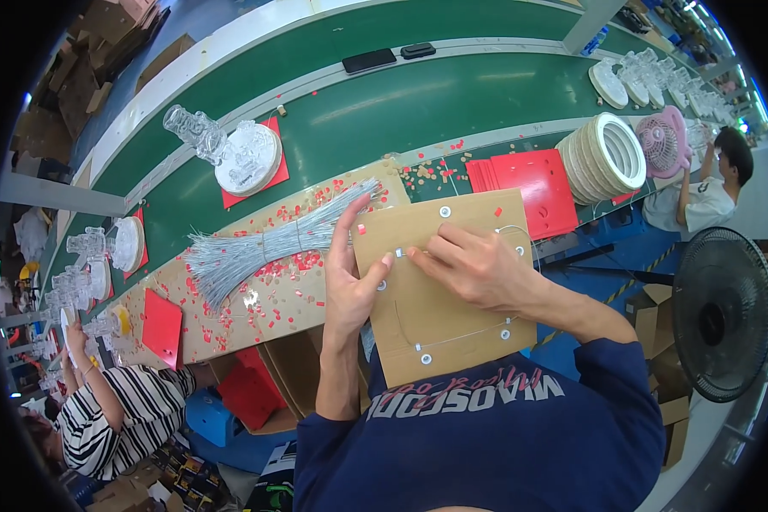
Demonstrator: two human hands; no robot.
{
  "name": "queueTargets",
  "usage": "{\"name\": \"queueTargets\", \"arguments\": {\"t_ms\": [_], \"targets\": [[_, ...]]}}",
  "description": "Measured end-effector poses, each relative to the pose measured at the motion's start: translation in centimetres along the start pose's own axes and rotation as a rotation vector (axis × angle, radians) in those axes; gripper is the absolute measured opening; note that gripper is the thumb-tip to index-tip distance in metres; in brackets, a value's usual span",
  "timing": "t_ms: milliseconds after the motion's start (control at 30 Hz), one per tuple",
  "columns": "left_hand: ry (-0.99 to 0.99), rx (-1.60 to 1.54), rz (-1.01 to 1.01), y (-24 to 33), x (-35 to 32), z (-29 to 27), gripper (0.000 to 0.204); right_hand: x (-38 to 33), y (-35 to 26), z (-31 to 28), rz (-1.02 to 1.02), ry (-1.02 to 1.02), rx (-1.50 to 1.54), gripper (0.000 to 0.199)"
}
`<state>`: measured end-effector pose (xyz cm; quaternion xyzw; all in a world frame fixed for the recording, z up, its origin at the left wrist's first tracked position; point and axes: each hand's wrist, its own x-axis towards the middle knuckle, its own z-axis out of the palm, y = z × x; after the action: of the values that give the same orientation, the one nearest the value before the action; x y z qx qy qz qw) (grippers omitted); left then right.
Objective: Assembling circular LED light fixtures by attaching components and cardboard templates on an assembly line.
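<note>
Head view, looking down at a person's two bare hands at a workstation beside a green conveyor belt [418, 102].

A flat brown cardboard panel [452, 333] lies in front of the person, tilted slightly, its near edge close to the chest. Small silver washers [445, 211] sit at several points on it, and a thin wire [461, 339] runs across its lower part between two of them.

The left hand [350, 273] rests along the panel's left edge, fingers stretched upward and held close together, thumb pressing on the cardboard; it steadies the panel rather than closing around it. The right hand [474, 269] lies on the panel's upper middle, fingers curled and pinched together near a small silver fitting [398, 253]; what sits between the fingertips is too small to tell.

Just left of the panel, on a brown tabletop [273, 316] strewn with red scraps, lies a bundle of thin silvery wires [264, 243], tied at the middle and fanned out at its left end. A red square sheet [162, 328] lies near the tabletop's left end.

On the belt stands a clear plastic figure [198, 135] beside a white round base [249, 158] on a red sheet. To the right are a stack of red sheets [529, 183] and a row of white rings [606, 158].

At lower left sits a person in a striped shirt [124, 418]; at far right, another person in white [708, 192]. A black floor fan [724, 311] stands on the right.
</note>
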<state>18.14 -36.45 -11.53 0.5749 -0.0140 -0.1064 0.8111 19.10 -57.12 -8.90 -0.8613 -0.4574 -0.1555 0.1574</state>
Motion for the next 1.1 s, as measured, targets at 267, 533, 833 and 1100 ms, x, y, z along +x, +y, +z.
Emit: {"name": "queueTargets", "arguments": {"t_ms": [267,533,833,1100], "targets": [[0.040,0.016,0.006,-0.1,0.2,0.3,0.075,0.1,-0.3,0.1,-0.042,-0.024,-0.085,0.041],[0.081,0.038,0.006,-0.1,0.3,0.4,0.074,0.2,-0.5,0.4,-0.075,-0.047,-0.137,0.022],[0.112,0.040,0.050,-0.9,0.5,1.1,0.073,-0.2,0.1,0.5,-0.073,0.005,-0.140,0.022],[0.123,0.058,0.039,-0.5,0.5,1.5,0.074,-0.5,1.6,1.0,-0.097,0.075,0.019,0.027]]}}
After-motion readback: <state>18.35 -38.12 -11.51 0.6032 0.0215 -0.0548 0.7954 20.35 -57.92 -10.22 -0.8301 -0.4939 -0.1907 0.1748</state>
